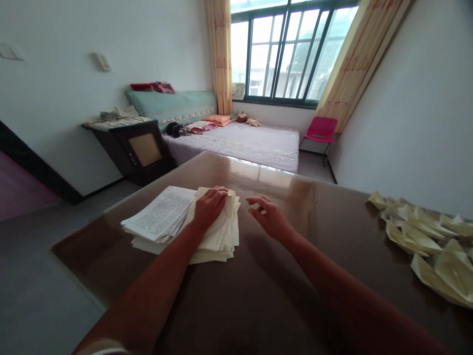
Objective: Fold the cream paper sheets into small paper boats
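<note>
My left hand (211,207) lies on a stack of cream paper (218,236), its fingers stretched over the top sheet near the far right corner. Its thumb is hard to make out. The sheets sit unevenly, with loose edges fanning out to the right. Against the left side of this stack is a pile of white printed paper (162,214), covered in lines of text. Just right of the cream stack, my right hand (269,214) hovers above the table with bent fingers and thumb apart, holding nothing.
The glossy brown table (258,296) carries several folded paper boats (424,231) at its right side. Beyond its far edge stands a bed (251,143), with a dark cabinet (144,153) to the left and a pink chair (321,130) to the right.
</note>
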Demonstrator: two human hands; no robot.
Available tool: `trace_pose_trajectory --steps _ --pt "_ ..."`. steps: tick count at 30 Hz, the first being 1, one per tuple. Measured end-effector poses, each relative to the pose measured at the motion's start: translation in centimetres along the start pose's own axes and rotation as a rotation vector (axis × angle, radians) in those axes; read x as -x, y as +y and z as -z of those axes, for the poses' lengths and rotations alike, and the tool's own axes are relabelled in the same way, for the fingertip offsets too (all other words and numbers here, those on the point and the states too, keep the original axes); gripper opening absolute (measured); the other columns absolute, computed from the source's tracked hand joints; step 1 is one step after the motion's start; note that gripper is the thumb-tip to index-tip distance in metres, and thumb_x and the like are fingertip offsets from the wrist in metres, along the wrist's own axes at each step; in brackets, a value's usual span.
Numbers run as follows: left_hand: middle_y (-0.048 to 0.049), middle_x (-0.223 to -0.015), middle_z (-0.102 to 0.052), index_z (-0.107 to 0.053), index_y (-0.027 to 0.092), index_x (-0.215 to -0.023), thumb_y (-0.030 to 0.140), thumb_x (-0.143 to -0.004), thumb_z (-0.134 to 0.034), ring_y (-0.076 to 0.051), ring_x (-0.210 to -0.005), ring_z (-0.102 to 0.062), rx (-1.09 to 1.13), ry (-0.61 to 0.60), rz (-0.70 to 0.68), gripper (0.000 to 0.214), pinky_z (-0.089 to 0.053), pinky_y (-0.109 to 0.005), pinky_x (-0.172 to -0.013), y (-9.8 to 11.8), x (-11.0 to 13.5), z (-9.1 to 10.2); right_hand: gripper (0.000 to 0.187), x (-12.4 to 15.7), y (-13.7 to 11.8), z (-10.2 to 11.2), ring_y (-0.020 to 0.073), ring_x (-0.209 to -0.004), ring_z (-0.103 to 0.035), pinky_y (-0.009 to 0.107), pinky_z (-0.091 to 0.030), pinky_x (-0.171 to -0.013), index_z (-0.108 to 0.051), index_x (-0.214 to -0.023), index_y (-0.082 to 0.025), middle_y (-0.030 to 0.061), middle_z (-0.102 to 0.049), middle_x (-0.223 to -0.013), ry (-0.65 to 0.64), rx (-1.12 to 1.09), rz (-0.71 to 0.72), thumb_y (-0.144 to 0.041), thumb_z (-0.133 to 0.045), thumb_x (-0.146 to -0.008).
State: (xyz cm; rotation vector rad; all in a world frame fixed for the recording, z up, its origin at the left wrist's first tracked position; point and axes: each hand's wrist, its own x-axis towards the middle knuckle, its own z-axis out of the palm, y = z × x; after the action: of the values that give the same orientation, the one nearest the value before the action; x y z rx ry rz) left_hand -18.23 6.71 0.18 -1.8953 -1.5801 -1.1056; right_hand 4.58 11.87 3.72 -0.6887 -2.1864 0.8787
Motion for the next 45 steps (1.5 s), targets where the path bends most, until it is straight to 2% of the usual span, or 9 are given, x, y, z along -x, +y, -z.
trace_pose_trajectory --steps 4,9,18,25,30,36,39,42,45 --pt "-0.0035 -0.107 -0.068 -0.062 0.021 -0.099 0.020 -0.090 -0.051 -0.017 -0.108 -0.060 0.015 -0.002 0.001 0.014 -0.049 -0.034 -0.096 -0.1 0.1 0.0 0.025 -5.0 2.2 -5.8 0.0099 -0.063 -0.055 0.025 -0.046 -0.067 -0.066 -0.102 -0.021 0.0047 -0.061 -0.099 0.073 -0.088 0.004 -0.030 -0.062 -0.079" --pt "-0.0041 -0.105 -0.069 -0.061 0.021 -0.100 0.018 -0.091 -0.048 -0.016 -0.105 -0.062 0.034 -0.005 0.015 0.017 -0.049 -0.033 -0.095 0.0 -0.1 0.1 0.026 -5.2 3.3 -8.8 0.0116 -0.062 -0.047 0.024 -0.037 -0.062 -0.065 -0.070 -0.019 0.0002 -0.054 -0.069 0.111 -0.074 -0.028 -0.037 -0.053 -0.085" --pt "-0.0048 -0.114 -0.066 -0.060 0.021 -0.114 0.016 -0.090 -0.046 -0.020 -0.117 -0.054 -0.069 -0.020 0.036 0.028 -0.043 -0.039 -0.102 -0.8 -1.1 2.2 0.043 -4.6 4.8 -9.1 0.0091 -0.054 -0.034 0.022 -0.030 -0.052 -0.050 -0.054 -0.018 -0.0049 -0.039 -0.054 0.114 -0.253 -0.124 -0.053 -0.058 -0.077" --pt "-0.0026 -0.110 -0.068 -0.066 0.024 -0.103 0.021 -0.088 -0.052 -0.021 -0.118 -0.053 -0.077 -0.159 -0.085 0.020 -0.041 -0.041 -0.102 -0.8 -0.9 2.6 0.044 -4.5 5.3 -9.6 0.0085 -0.054 -0.034 0.021 -0.031 -0.051 -0.051 -0.058 -0.017 -0.0049 -0.043 -0.056 0.130 -0.310 -0.151 -0.057 -0.063 -0.072" --pt "-0.0059 -0.105 -0.066 -0.062 0.022 -0.113 0.029 -0.086 -0.058 -0.023 -0.108 -0.056 -0.086 -0.185 0.029 0.028 -0.045 -0.040 -0.095 -0.8 -1.2 2.6 0.043 -4.5 5.3 -9.5 0.0099 -0.056 -0.040 0.021 -0.033 -0.052 -0.057 -0.061 -0.017 -0.0038 -0.048 -0.056 0.132 -0.312 -0.160 -0.059 -0.063 -0.071" --pt "-0.0044 -0.096 -0.064 -0.065 0.022 -0.088 0.031 -0.091 -0.051 -0.019 -0.096 -0.059 0.068 -0.193 0.078 0.016 -0.048 -0.035 -0.089 -1.4 -1.6 3.6 0.046 -4.5 5.3 -9.6 0.0121 -0.056 -0.044 0.023 -0.035 -0.051 -0.064 -0.071 -0.017 -0.0020 -0.052 -0.056 0.168 -0.316 -0.186 -0.059 -0.049 -0.082" --pt "-0.0044 -0.102 -0.064 -0.063 0.022 -0.089 0.030 -0.092 -0.050 -0.019 -0.103 -0.058 0.111 -0.208 0.085 0.016 -0.046 -0.035 -0.093 -1.2 -1.8 4.3 0.043 -4.5 4.8 -9.0 0.0121 -0.058 -0.046 0.024 -0.040 -0.056 -0.065 -0.093 -0.016 0.0005 -0.059 -0.071 0.236 -0.306 -0.195 -0.054 -0.047 -0.085" --pt "-0.0044 -0.104 -0.065 -0.063 0.022 -0.089 0.031 -0.092 -0.050 -0.019 -0.105 -0.058 0.058 -0.196 0.071 0.016 -0.045 -0.036 -0.093 -0.6 -2.0 4.6 0.042 -4.3 3.6 -7.9 0.0117 -0.065 -0.048 0.026 -0.044 -0.070 -0.060 -0.114 -0.017 0.0051 -0.060 -0.093 0.437 -0.212 -0.146 -0.047 -0.045 -0.089" --pt "-0.0048 -0.103 -0.065 -0.063 0.022 -0.089 0.031 -0.092 -0.049 -0.020 -0.105 -0.058 0.011 -0.197 0.035 0.018 -0.044 -0.037 -0.093 -0.1 -2.2 4.6 0.033 -3.9 2.5 -7.4 0.0110 -0.068 -0.052 0.025 -0.044 -0.073 -0.067 -0.105 -0.020 0.0050 -0.060 -0.098 0.326 -0.114 0.048 -0.043 -0.048 -0.090"
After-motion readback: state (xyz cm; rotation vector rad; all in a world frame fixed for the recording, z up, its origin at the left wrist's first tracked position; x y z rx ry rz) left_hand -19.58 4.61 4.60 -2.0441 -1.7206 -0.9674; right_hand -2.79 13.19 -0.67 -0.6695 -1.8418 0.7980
